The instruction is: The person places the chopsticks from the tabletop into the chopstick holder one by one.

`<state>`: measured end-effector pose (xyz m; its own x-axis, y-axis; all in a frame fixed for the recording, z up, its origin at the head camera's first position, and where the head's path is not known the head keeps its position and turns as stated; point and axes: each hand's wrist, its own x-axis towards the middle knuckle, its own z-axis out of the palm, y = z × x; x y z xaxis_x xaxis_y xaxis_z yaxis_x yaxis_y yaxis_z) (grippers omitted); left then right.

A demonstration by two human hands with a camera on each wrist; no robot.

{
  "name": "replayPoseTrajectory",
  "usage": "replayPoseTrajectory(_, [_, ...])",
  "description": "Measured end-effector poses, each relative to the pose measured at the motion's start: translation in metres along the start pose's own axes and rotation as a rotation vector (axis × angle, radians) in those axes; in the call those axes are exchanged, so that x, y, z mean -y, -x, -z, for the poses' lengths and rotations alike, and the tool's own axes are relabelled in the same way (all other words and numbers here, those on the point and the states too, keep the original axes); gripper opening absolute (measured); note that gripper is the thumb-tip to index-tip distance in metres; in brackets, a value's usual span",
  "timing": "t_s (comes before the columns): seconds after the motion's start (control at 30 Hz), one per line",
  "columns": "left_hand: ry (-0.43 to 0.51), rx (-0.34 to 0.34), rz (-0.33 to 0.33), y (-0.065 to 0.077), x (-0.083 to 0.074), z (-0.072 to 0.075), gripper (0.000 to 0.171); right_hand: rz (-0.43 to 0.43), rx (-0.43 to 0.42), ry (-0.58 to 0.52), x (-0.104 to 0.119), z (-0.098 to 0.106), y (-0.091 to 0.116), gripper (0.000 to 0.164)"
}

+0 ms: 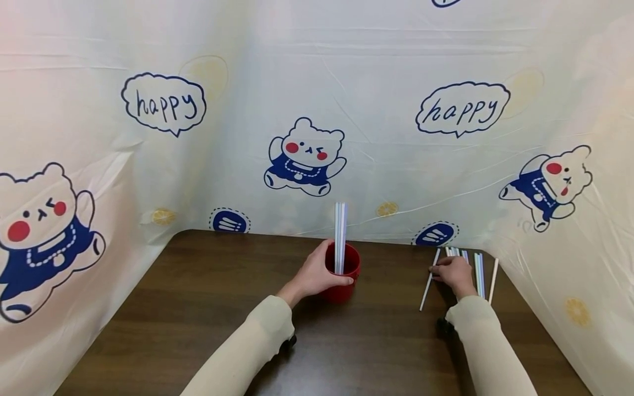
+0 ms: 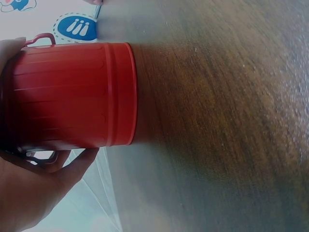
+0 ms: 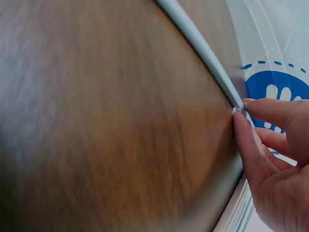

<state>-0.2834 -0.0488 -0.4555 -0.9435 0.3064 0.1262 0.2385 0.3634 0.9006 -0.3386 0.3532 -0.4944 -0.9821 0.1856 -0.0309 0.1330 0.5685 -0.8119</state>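
Note:
My left hand (image 1: 316,270) grips the rim and side of a red metal bucket (image 1: 338,292) with small side handles, standing upright on the table. Several pale straws (image 1: 340,231) stand in the bucket and rise well above its rim. In the left wrist view the ribbed bucket wall (image 2: 72,96) lies sideways across the picture. Over at the right, my right hand (image 1: 454,273) pinches one thin pale straw (image 1: 427,289) between thumb and fingertips. The right wrist view has this light grey straw (image 3: 203,50) slanting to the fingertips.
More straws lie side by side near the table's back right corner, among them a blue-tinted group (image 1: 479,272) and a single white straw (image 1: 493,280). Behind the brown wooden table (image 1: 223,308) hangs a printed white curtain (image 1: 381,165), which also runs along both sides.

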Motion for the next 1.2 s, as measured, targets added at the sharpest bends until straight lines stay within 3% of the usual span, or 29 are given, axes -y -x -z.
replayPoseTrajectory(0.37, [0.0,-0.002,-0.009,-0.003,0.001,0.002,0.086,-0.089,-0.025,-0.028,0.025,-0.007,0.004,0.019])
replayPoseTrajectory(0.67, [0.002,-0.002,-0.01,-0.002,0.002,0.0,0.086,-0.092,-0.008,0.186,0.032,-0.011,-0.003,0.017])
replayPoseTrajectory(0.87, [0.004,-0.006,-0.009,-0.002,0.001,0.001,0.086,-0.161,0.045,0.089,0.036,-0.013,-0.004,0.024])
replayPoseTrajectory(1.2, [0.027,0.01,-0.031,0.001,0.001,0.001,0.086,-0.236,0.093,0.025,0.041,-0.013,0.002,0.034])
